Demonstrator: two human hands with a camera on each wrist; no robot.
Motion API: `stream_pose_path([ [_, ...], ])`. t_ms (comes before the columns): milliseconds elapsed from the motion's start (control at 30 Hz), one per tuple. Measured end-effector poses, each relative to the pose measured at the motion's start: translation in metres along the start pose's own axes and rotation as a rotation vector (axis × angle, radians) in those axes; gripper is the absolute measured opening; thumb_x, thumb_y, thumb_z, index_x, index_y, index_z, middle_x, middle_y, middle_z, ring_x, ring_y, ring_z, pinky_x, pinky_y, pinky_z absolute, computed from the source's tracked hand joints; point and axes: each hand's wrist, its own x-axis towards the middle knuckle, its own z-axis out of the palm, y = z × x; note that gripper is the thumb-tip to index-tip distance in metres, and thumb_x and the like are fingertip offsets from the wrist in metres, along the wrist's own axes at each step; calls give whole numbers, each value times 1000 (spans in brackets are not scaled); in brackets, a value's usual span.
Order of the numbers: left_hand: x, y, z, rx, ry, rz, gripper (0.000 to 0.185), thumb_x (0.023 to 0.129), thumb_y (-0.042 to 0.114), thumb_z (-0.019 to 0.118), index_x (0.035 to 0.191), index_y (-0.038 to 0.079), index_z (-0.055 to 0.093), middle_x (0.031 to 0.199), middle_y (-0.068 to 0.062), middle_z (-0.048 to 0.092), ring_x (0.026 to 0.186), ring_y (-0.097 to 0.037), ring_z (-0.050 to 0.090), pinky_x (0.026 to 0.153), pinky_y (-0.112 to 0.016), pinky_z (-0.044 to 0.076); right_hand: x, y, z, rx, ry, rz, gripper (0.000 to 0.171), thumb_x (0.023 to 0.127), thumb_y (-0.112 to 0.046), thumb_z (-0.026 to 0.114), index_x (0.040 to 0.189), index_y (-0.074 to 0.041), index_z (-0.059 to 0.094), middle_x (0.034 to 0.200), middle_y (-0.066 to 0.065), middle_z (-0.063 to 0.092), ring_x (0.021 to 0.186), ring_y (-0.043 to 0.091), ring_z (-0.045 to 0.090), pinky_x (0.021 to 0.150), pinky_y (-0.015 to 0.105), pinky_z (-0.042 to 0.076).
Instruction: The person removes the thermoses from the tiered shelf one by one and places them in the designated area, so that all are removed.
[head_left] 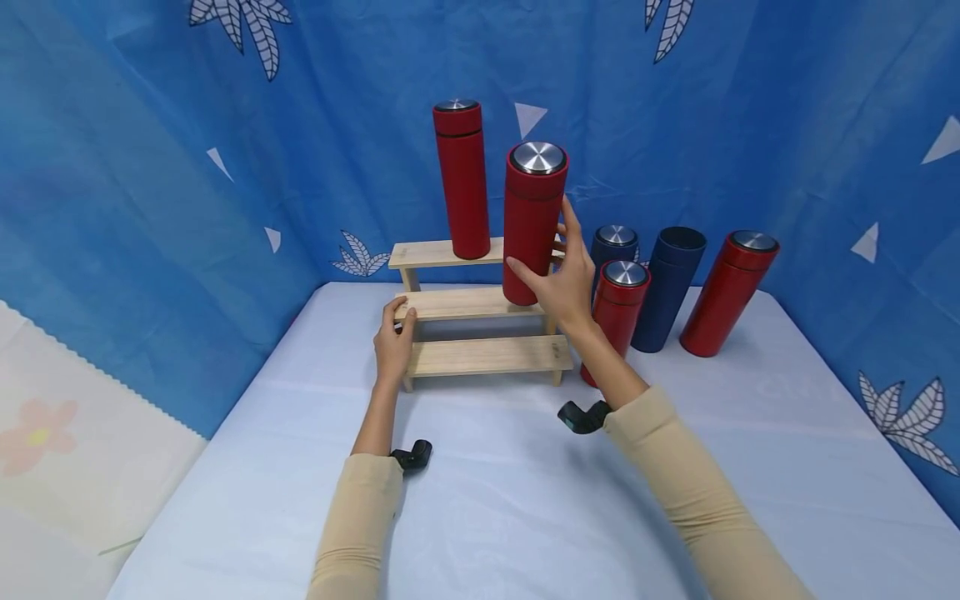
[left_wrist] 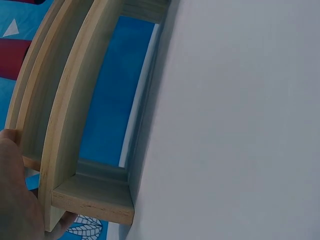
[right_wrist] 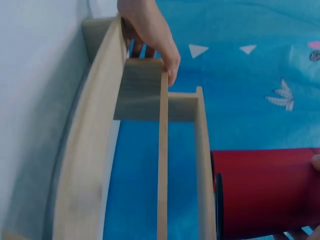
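One red flask (head_left: 532,223), upright, steel cap skyward, gripped by right hand (head_left: 561,279); left hand (head_left: 394,342) clasping wooden rack (head_left: 480,354).

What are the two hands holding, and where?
The right hand grips a red flask around its lower body; the left hand holds the wooden step rack at its left end.

A pale blue counter (head_left: 525,500) carries a three-step wooden shelf (head_left: 487,357) at about 12 o'clock. At 1 to 2 o'clock four flasks stand directly on the counter: two red (head_left: 619,317) (head_left: 726,293) and two dark blue (head_left: 613,247) (head_left: 667,287).
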Motion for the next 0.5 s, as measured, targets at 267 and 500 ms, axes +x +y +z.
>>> stream_pose_path([
  [267, 1, 0, 0, 0, 5, 7, 48, 94, 48, 45, 136, 24, 42, 134, -10, 48, 106, -30, 55, 83, -45, 46, -26, -30, -42, 60, -36, -72, 89, 66, 0, 80, 141, -2, 30, 113, 18, 57, 96, 27, 59, 76, 40, 52],
  [500, 0, 1, 1, -14, 14, 33, 48, 94, 47, 45, 134, 21, 44, 135, -12, 47, 108, -35, 53, 84, -46, 44, -38, -59, -90, 0, -16, -64, 85, 65, 7, 75, 137, 5, 30, 116, 23, 54, 101, 17, 56, 80, 26, 48],
])
